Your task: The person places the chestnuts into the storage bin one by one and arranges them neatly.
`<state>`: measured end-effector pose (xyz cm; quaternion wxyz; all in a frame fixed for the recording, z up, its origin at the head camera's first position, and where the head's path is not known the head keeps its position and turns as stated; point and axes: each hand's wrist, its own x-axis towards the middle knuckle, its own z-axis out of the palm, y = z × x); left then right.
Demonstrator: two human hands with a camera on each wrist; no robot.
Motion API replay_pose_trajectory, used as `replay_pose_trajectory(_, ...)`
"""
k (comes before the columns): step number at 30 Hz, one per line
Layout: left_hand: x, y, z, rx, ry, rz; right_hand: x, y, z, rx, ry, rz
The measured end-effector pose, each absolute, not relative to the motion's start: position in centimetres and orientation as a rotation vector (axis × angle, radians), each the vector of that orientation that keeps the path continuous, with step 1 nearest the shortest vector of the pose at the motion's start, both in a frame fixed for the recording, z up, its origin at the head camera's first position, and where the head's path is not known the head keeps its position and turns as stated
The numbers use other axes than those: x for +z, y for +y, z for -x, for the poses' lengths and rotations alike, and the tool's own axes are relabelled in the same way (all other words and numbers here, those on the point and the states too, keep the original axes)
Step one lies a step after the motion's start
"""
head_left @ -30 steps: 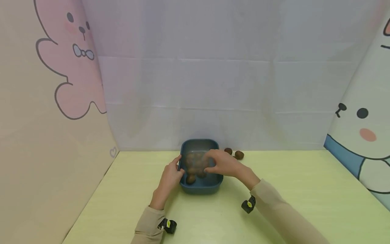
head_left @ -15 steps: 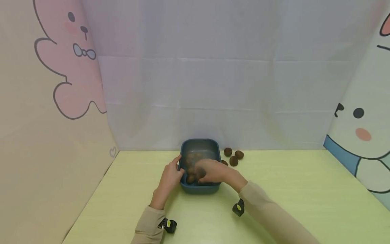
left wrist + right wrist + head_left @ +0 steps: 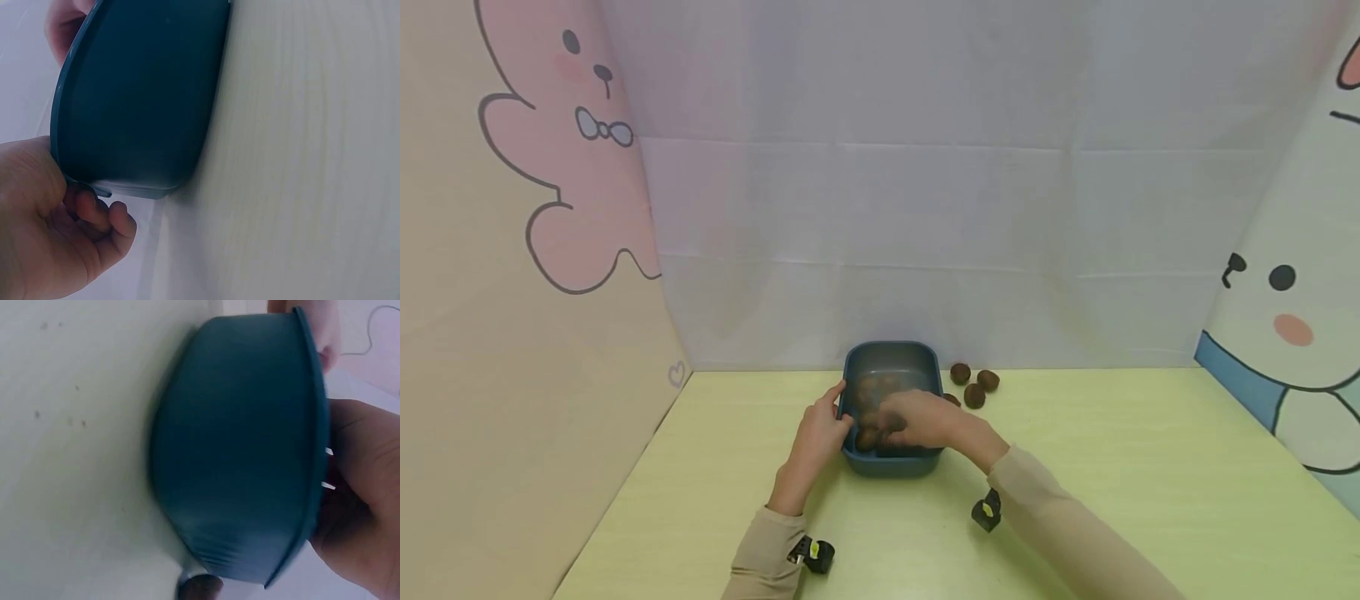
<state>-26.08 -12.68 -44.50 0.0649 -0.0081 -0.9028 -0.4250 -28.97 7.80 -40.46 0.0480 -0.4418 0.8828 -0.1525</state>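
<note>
A dark blue plastic basin (image 3: pixel 891 467) stands on the table against the back cloth, with several brown chestnuts (image 3: pixel 867 439) inside. At its left side, my left hand (image 3: pixel 818 437) grips the rim between thumb and fingers; the left wrist view shows curled fingers (image 3: pixel 122 222) outside the wall. My right hand (image 3: pixel 925 419) reaches over the right rim and down among the chestnuts, fingers bent. Its fingertips are partly hidden, so whether they pinch a chestnut is unclear. In the right wrist view the basin wall (image 3: pixel 244 437) covers those fingertips.
Several loose chestnuts (image 3: pixel 974 396) lie on the pale yellow-green table (image 3: pixel 1075 467) right of the basin, one partly behind the right hand. A white cloth (image 3: pixel 880 208) hangs close behind. Printed panels flank both sides.
My right hand has moved left and down into the basin among the chestnuts, uncovering more loose ones on the right. The left hand and basin have stayed put.
</note>
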Motion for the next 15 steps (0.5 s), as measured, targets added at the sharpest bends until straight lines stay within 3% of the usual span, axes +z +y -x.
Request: replay_pose_trajectory(15,-44.2,-12.5,26.2,-1.259,-2.729,0.03,-38.2,16.1,31.0,-0.948,2.893,1.065)
